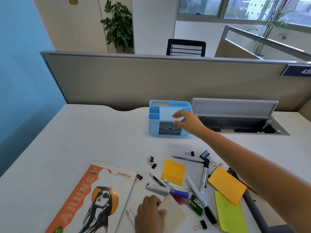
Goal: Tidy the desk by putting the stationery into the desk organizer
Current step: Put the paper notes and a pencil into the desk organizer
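A light blue desk organizer [154, 125] stands at the back of the white desk. My right hand [188, 121] reaches over it, pinching a pale blue note pad [168, 113] that stands in or just above the organizer's middle compartment. Near the front edge my left hand [149, 214] grips a cream note pad [173, 214]. Between them lie several markers [204, 174], a pencil [186, 159], black binder clips [152, 163], orange sticky pads [173, 171] and a lime sticky pad [230, 214].
An orange and white book [94, 197] lies at the front left. An open cable tray with a raised lid [235, 108] sits right of the organizer. A grey partition [134, 78] closes off the back of the desk.
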{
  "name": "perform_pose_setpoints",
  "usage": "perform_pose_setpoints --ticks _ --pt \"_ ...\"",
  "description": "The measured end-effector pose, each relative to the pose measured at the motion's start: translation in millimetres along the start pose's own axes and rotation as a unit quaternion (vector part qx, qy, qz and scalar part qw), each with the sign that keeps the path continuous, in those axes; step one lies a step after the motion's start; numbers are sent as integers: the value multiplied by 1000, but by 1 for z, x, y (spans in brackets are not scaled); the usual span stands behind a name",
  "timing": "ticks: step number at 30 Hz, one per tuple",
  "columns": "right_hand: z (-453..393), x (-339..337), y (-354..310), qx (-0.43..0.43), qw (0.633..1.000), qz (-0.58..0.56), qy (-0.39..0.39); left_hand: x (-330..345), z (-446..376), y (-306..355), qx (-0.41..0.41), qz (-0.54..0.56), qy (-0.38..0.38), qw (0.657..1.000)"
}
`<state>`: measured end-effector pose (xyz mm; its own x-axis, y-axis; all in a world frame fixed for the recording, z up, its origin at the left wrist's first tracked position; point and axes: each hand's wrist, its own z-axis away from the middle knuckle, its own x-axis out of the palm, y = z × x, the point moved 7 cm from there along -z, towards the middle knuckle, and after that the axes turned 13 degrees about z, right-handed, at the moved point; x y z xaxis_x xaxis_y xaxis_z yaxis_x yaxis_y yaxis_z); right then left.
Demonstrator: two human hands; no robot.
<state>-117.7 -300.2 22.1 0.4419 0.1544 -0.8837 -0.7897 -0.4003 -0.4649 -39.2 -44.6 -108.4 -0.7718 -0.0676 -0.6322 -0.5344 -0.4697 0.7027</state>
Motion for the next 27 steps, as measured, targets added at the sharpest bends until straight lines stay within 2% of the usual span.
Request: perform_pose_setpoints --ticks 3,8,12,14,16,18,21,27 --pt "40 20 -2 -34 996 10 -85 -12 1 -10 -37 134 13 990" --pt "97 46 -7 -55 977 -8 -207 -42 -3 -15 -43 261 60 962" --pt "133 68 -13 5 942 -125 -312 -61 -10 -4 -19 362 85 928" --pt "146 77 -14 47 920 -188 -340 -69 -10 3 -10 423 104 900" --pt "152 82 -19 74 901 -248 -348 -75 -9 8 1 442 126 888" --pt "151 81 -23 92 895 -290 -326 -76 -9 10 6 440 140 887" --pt "133 63 -27 113 910 -310 -250 -77 -8 8 3 439 150 886" --pt "54 -7 -18 98 968 -232 0 -81 -6 -8 46 455 179 871"
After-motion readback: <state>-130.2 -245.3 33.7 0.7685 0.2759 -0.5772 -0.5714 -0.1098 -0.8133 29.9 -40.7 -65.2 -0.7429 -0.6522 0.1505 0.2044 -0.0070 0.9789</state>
